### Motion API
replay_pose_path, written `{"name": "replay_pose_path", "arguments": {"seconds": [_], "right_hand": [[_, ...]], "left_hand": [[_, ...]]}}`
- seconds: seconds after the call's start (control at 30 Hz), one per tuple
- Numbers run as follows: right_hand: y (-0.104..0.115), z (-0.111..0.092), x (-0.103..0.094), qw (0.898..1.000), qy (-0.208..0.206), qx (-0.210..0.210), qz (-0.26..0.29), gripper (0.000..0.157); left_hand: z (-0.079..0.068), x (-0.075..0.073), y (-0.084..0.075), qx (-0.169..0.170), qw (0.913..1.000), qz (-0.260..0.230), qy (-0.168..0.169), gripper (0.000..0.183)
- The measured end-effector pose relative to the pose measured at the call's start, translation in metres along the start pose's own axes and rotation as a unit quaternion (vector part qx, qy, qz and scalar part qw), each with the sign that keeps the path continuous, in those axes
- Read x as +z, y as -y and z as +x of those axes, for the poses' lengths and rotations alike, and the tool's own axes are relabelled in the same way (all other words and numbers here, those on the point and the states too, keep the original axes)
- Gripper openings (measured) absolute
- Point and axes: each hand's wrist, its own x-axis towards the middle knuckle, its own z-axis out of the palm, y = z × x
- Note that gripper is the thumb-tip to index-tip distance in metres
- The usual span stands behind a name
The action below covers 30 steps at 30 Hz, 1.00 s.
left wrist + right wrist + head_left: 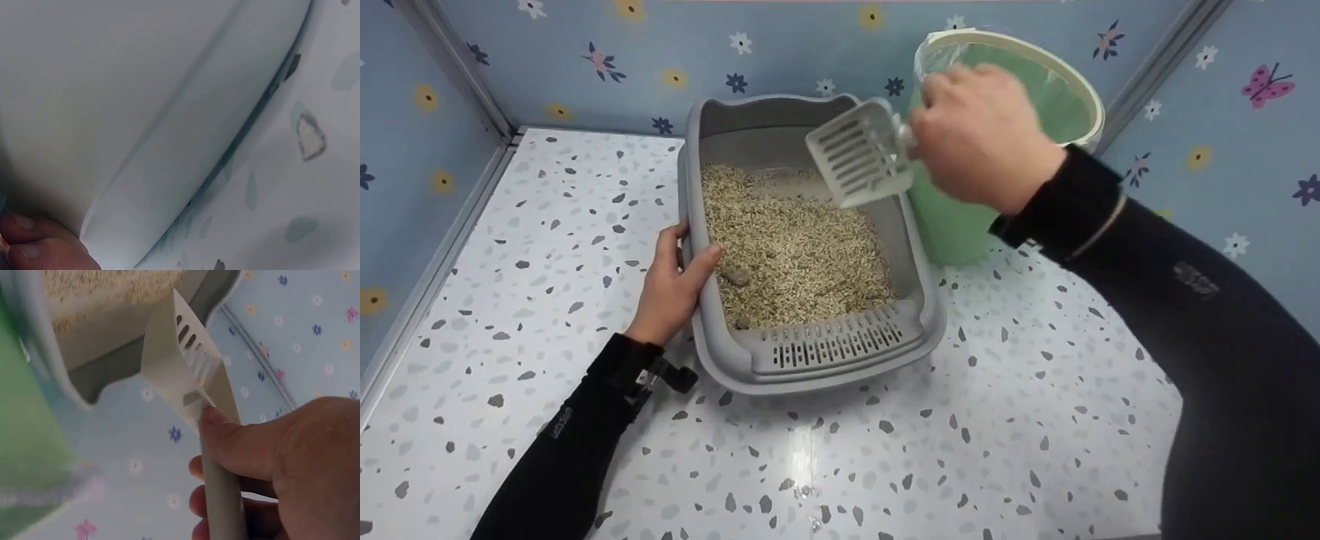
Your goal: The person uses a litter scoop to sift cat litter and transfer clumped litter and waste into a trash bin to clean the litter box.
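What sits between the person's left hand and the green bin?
The grey litter box, with litter in it, as the head view shows: the left hand grips one side and the green bin stands at the other.

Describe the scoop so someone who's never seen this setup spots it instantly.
Find the big grey tray of tan granules on the speckled white surface. Above its right rim, the right hand grips the scoop. It's the pale, hand-held piece with a slotted blade; the tray is darker and the bin green.
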Motion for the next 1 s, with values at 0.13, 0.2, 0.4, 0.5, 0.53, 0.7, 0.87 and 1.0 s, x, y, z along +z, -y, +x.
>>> {"name": "replay_pose_path", "arguments": {"seconds": [0.13, 0.2, 0.4, 0.5, 0.53, 0.7, 0.87, 1.0], "right_hand": [[0.034, 0.017, 0.028, 0.996, 0.051, -0.062, -0.033, 0.029], [0.047, 0.024, 0.041, 0.992, 0.07, -0.08, -0.073, 0.029], [0.073, 0.037, 0.062, 0.978, 0.112, -0.092, -0.15, 0.024], [0.078, 0.041, 0.068, 0.981, 0.099, -0.078, -0.147, 0.037], [0.079, 0.042, 0.069, 0.982, 0.095, -0.072, -0.145, 0.043], [0.076, 0.046, 0.073, 0.981, 0.106, -0.066, -0.147, 0.055], [0.076, 0.047, 0.079, 0.979, 0.135, -0.07, -0.133, 0.058], [0.077, 0.051, 0.084, 0.978, 0.153, -0.076, -0.123, 0.05]], "left_hand": [[0.0, 0.003, 0.0, 0.002, 1.0, 0.003, 0.001, 0.087], [0.0, 0.004, -0.001, 0.004, 1.0, 0.005, 0.001, 0.087], [-0.001, 0.004, -0.004, 0.001, 1.0, 0.003, 0.001, 0.086], [-0.002, 0.004, -0.004, -0.002, 1.0, 0.001, 0.003, 0.087], [-0.002, 0.004, -0.004, -0.001, 1.0, -0.001, 0.004, 0.087], [-0.001, 0.004, -0.002, 0.011, 0.9999, -0.008, 0.002, 0.086], [-0.001, 0.004, -0.002, 0.012, 0.9999, -0.007, 0.001, 0.085], [-0.001, 0.004, -0.003, 0.011, 0.9999, -0.006, 0.001, 0.086]]}}
